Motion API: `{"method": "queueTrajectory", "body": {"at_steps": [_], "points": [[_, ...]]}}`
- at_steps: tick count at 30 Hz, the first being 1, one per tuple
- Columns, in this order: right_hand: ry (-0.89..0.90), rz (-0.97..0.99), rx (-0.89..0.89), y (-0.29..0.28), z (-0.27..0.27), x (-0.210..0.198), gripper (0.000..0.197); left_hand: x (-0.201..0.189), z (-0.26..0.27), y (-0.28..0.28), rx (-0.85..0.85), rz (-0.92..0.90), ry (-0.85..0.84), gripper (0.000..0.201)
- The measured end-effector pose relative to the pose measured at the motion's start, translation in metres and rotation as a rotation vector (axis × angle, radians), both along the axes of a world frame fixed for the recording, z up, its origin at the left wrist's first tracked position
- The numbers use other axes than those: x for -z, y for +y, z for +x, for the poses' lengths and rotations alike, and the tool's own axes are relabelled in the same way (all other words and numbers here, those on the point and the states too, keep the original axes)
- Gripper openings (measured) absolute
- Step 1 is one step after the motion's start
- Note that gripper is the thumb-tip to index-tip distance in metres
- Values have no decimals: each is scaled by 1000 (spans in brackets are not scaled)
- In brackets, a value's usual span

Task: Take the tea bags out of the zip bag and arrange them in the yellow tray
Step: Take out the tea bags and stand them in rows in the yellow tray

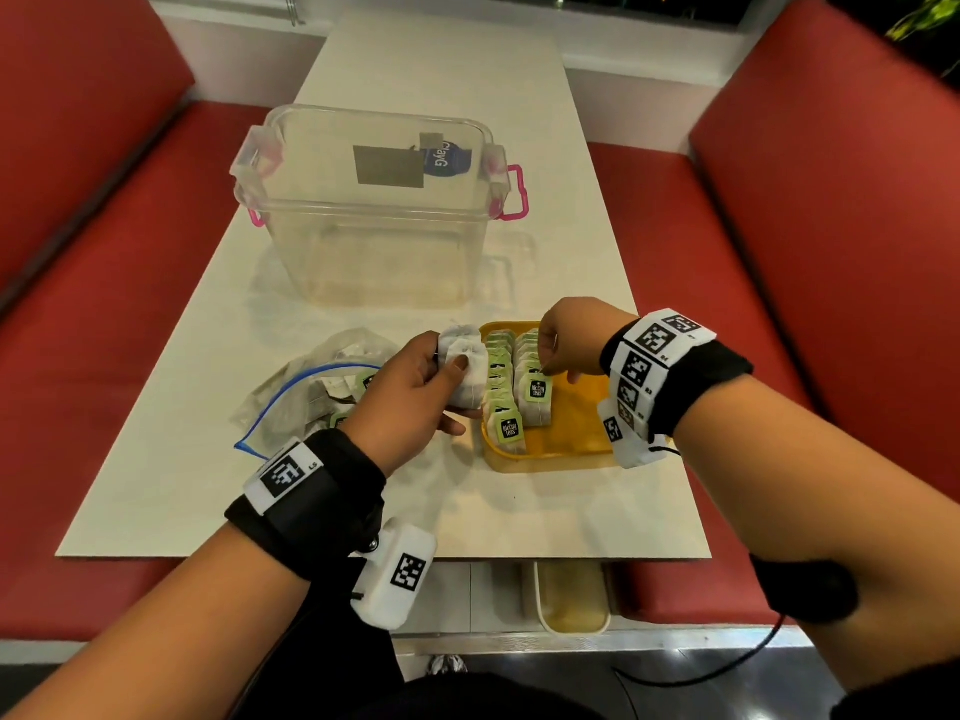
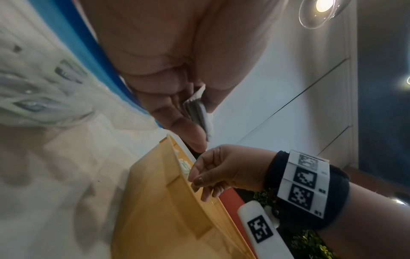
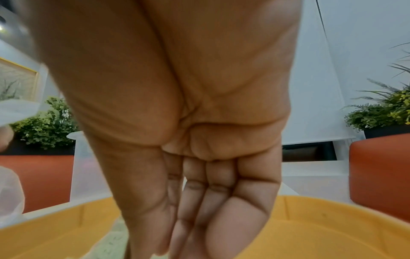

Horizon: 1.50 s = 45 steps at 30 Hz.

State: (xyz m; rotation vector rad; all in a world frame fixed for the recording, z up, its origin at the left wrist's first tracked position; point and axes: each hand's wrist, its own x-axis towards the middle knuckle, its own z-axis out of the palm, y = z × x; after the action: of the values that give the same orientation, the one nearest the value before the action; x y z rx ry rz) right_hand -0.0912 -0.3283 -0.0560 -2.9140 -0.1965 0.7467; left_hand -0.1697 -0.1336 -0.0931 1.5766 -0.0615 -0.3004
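Observation:
The yellow tray [image 1: 563, 446] [image 2: 159, 201] [image 3: 310, 233] sits on the table at the near right. Two rows of tea bags [image 1: 511, 387] with green tags stand in its left half. My left hand [image 1: 441, 387] [image 2: 177, 113] grips a small stack of white tea bags [image 1: 462, 368] [image 2: 197, 112] just left of the tray. My right hand [image 1: 553, 374] [image 2: 199, 177] [image 3: 188, 227] reaches down into the tray and pinches the top of the front tea bag [image 1: 537, 402] of the right row. The crumpled zip bag [image 1: 306, 392] [image 2: 44, 96] lies to the left, with tea bags still inside.
A clear plastic tub [image 1: 374, 210] with pink latches stands behind the tray and bag. The white table [image 1: 467, 511] is narrow, with red benches [image 1: 831, 252] on both sides. A small bin [image 1: 571, 600] sits on the floor under the near edge.

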Motion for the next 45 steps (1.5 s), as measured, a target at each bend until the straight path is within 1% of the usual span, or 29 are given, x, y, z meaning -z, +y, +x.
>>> {"method": "queueTrajectory", "body": {"at_steps": [3,6,8,11,14,19,22,25,27,29,30,32,34,37,38,39,42,43,45], "points": [[-56,66,5,-4,-4,-13,14,-2,0,-2,3,-17,3,17],[-116,247,4,-1,-15,-36,11,-4,1,-5,-17,-44,0,16],[-96,372,-10,5,-24,-48,13,-4,2,-9,-26,-64,-11,16],[-75,466,-13,15,-35,-52,17,-6,4,-15,-13,-80,-38,19],[-104,534,11,14,-38,-50,13,-9,4,-20,-3,-118,-30,16],[-110,675,40,-2,-43,-57,10,-15,3,-21,7,-267,117,25],[-114,729,-16,-8,-47,-61,9,-17,4,-20,12,-344,223,27],[-115,736,-57,-12,-47,-61,12,-20,5,-20,49,-424,325,23],[-108,742,-73,-13,-47,-59,17,-22,6,-19,81,-455,347,20],[-120,724,-85,-14,-46,-59,22,-23,5,-17,123,-471,336,14],[-130,716,-87,-15,-46,-58,24,-23,5,-15,145,-477,319,15],[-143,721,-83,-17,-45,-57,28,-22,4,-14,164,-475,278,29],[-139,743,-49,-20,-45,-54,28,-18,3,-13,136,-452,229,35],[-117,838,92,-22,-45,-49,16,-12,4,-15,58,-390,134,37],[-94,854,132,-22,-46,-47,12,-10,5,-16,29,-367,105,39],[-68,849,152,-22,-47,-46,11,-8,5,-16,7,-343,78,41],[-41,781,129,-21,-46,-41,11,-6,7,-17,-9,-286,25,44],[-50,764,116,-20,-46,-41,9,-6,7,-18,-9,-273,17,42],[-73,727,96,-20,-44,-41,7,-4,9,-18,-17,-241,14,32]]}}
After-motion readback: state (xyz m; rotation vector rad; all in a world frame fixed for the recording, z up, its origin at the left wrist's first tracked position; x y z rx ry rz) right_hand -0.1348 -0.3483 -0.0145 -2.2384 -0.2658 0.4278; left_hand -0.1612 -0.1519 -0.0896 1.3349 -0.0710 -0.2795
